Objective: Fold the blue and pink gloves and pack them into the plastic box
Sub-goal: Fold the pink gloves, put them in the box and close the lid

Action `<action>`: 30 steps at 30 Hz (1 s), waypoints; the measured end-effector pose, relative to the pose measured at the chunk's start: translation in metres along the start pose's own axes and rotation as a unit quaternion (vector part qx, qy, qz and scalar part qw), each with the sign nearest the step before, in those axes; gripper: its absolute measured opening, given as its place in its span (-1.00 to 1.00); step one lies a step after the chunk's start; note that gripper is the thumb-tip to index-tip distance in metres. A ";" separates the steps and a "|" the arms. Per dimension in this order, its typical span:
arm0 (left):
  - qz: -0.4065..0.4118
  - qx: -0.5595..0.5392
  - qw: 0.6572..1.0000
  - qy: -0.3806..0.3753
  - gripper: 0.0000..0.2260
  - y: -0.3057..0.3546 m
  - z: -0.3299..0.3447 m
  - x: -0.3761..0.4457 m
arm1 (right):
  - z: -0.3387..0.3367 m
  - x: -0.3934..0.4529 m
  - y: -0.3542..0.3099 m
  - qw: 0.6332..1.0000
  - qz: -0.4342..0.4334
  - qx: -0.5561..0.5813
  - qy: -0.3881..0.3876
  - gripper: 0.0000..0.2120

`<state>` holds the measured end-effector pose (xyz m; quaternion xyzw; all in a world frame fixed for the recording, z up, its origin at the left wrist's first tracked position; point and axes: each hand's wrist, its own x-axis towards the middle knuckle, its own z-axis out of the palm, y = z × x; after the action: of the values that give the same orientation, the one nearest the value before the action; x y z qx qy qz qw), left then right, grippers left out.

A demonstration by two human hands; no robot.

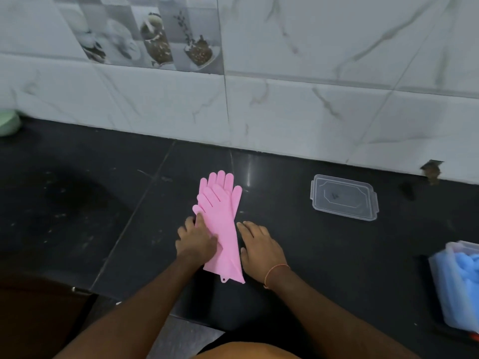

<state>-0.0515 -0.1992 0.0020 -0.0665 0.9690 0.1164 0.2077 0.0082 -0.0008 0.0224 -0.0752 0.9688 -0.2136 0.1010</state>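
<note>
Two pink gloves (222, 216) lie stacked flat on the black counter, fingers pointing toward the wall, cuffs toward me. My left hand (196, 239) presses on their left edge, fingers spread over the pink rubber. My right hand (260, 246) rests flat on the counter just right of the gloves, holding nothing. At the right edge stands the clear plastic box (445, 291) with the blue gloves (469, 268) inside it. The box's clear lid (344, 197) lies apart on the counter near the wall.
A tiled marble-look wall (285, 104) rises behind the counter. A pale green object (9, 123) sits at the far left by the wall. A chipped spot (431, 171) marks the wall base at right. The counter's front edge runs near my arms.
</note>
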 end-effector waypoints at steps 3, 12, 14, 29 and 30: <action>-0.024 -0.076 0.997 -0.004 -0.14 -0.012 -0.002 0.012 | 0.008 0.011 -0.010 0.997 0.028 0.050 -0.047 -0.38; -0.020 -0.365 0.930 -0.047 -0.64 0.003 -0.004 0.029 | 0.019 0.025 -0.023 0.970 0.117 0.204 -0.060 -0.19; 0.008 -0.374 0.927 -0.045 -0.69 0.012 -0.003 0.025 | 0.019 0.023 -0.019 0.973 0.116 0.192 -0.055 -0.19; 0.167 -0.438 0.865 -0.179 -0.84 0.133 0.026 -0.040 | 0.006 -0.044 0.072 0.951 0.243 0.179 0.068 -0.65; 0.172 -0.440 0.859 -0.197 -0.81 0.140 0.028 -0.044 | 0.005 -0.050 0.081 0.943 0.257 0.197 0.084 -0.75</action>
<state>-0.0256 -0.0534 0.0230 0.0410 0.7519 0.5751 0.3197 0.0495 0.0789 -0.0087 0.2155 0.8989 -0.3724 0.0833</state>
